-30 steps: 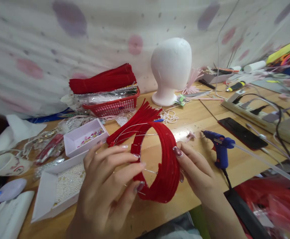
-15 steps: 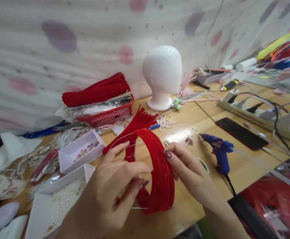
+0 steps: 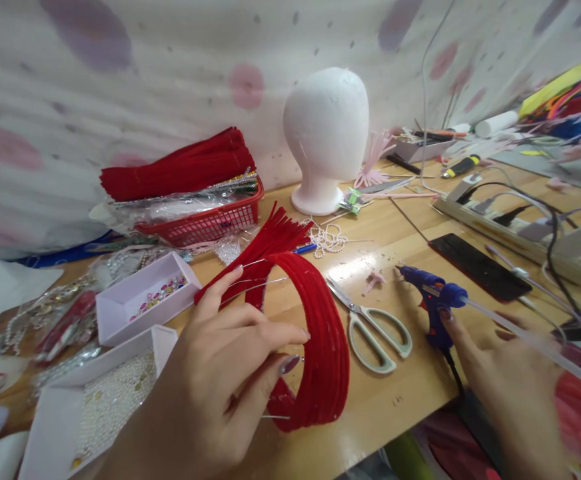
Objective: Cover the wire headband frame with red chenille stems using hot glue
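In the head view my left hand (image 3: 230, 363) grips a curved red band (image 3: 323, 347) of fuzzy pipe cleaners, thumb and fingers pinching its near side from within. Thin bare wires stick out of the band on the left. Behind it lies a fanned bundle of red pipe cleaners (image 3: 280, 230). My right hand (image 3: 505, 380) is beside the blue hot glue gun (image 3: 435, 300), fingers apart, one fingertip at its back near the handle. A clear glue stick (image 3: 535, 340) juts from the gun's rear, across my hand. Scissors (image 3: 370, 327) with pale handles lie between the band and the gun.
White trays of gems (image 3: 145, 300) and pearl beads (image 3: 115, 400) stand left. Behind are a red basket (image 3: 205, 223) and a white foam head (image 3: 325, 133). On the right lie a black phone (image 3: 478, 267) and a power strip (image 3: 510, 227) with several cables.
My right hand has let go of the red band and moved right to the glue gun, uncovering the scissors. My left hand still holds the band in nearly the same place.
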A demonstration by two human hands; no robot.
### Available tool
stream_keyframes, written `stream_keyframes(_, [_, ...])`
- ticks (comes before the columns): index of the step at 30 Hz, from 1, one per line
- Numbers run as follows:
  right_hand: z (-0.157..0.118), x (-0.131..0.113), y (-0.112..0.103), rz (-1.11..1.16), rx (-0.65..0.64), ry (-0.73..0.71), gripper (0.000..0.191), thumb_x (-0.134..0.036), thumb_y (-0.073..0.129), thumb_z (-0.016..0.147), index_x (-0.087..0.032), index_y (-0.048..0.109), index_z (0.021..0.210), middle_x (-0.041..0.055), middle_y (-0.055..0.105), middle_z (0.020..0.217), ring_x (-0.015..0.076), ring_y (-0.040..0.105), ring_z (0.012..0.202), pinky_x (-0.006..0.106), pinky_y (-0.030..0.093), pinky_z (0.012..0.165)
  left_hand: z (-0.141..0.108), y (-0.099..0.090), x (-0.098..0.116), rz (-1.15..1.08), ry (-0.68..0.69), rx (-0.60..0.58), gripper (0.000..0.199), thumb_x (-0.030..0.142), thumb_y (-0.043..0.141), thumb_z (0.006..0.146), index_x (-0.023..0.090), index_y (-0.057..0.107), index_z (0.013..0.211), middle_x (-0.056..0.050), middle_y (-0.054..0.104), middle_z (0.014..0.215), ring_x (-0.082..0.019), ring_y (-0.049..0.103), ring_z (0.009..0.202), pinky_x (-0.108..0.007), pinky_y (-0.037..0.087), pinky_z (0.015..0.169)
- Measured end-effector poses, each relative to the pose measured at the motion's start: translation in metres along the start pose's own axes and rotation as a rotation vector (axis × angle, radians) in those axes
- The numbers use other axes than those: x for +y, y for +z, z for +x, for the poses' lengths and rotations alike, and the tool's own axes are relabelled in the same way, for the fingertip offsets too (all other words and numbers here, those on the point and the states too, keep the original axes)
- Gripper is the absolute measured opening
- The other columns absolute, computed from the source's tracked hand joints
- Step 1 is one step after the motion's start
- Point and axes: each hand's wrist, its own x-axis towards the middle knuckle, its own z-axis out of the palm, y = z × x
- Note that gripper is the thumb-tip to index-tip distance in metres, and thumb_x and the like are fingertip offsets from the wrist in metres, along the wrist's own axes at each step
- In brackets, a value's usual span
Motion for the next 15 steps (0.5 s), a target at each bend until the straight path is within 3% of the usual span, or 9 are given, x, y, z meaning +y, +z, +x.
stream_keyframes(3, [0.017,-0.012,0.007,-0.279,0.097,0.007,0.033,-0.058,0.073,0.081,-0.025,0.072,0.083,0.0071,0.061,0.072,0.0281,0.057,0.074,0.035,0.033,0.059,-0.001,0.0,0.001,-0.017,-0.003,0.001,0.028,0.005,0.052,0.093,0.026,0.058,0.11,0.006,0.076,0.088,-0.013,0.07,0.077,-0.049,0.022,0.124])
stream_keyframes(5, [0.027,-0.02,0.014,-0.41,0.079,-0.005,0.036,-0.06,0.074,0.079,-0.024,0.074,0.08,0.009,0.062,0.07,0.0297,0.057,0.074,0.037,0.034,0.062,-0.001,0.0,0.001,-0.023,-0.002,0.009,0.026,0.004,0.053,0.092,0.026,0.057,0.107,0.006,0.076,0.089,-0.012,0.069,0.077,-0.047,0.023,0.125])
stream_keyframes(10, [0.046,-0.018,0.035,-0.266,0.125,0.033,0.032,-0.055,0.077,0.074,-0.024,0.072,0.07,0.0057,0.063,0.059,0.0292,0.06,0.068,0.039,0.042,0.065,-0.001,0.002,0.001,-0.029,0.006,0.022,0.028,0.007,0.054,0.093,0.024,0.058,0.116,0.004,0.076,0.086,-0.013,0.07,0.074,-0.05,0.026,0.123])
stream_keyframes(13, [0.038,-0.019,0.033,-0.213,0.128,0.081,0.031,-0.052,0.076,0.078,-0.021,0.074,0.08,0.0086,0.071,0.073,0.0305,0.065,0.075,0.037,0.046,0.06,0.0,0.002,0.001,-0.027,0.006,0.026,0.026,0.006,0.053,0.093,0.024,0.058,0.111,0.005,0.076,0.087,-0.012,0.07,0.075,-0.049,0.026,0.123])
stream_keyframes(15, [0.016,-0.023,0.018,-0.108,0.106,0.108,0.033,-0.05,0.074,0.085,-0.019,0.075,0.094,0.0122,0.075,0.092,0.0289,0.069,0.082,0.035,0.05,0.058,-0.001,0.002,0.001,-0.029,0.009,0.034,0.025,0.006,0.053,0.093,0.024,0.058,0.11,0.005,0.077,0.089,-0.012,0.071,0.076,-0.048,0.026,0.123])
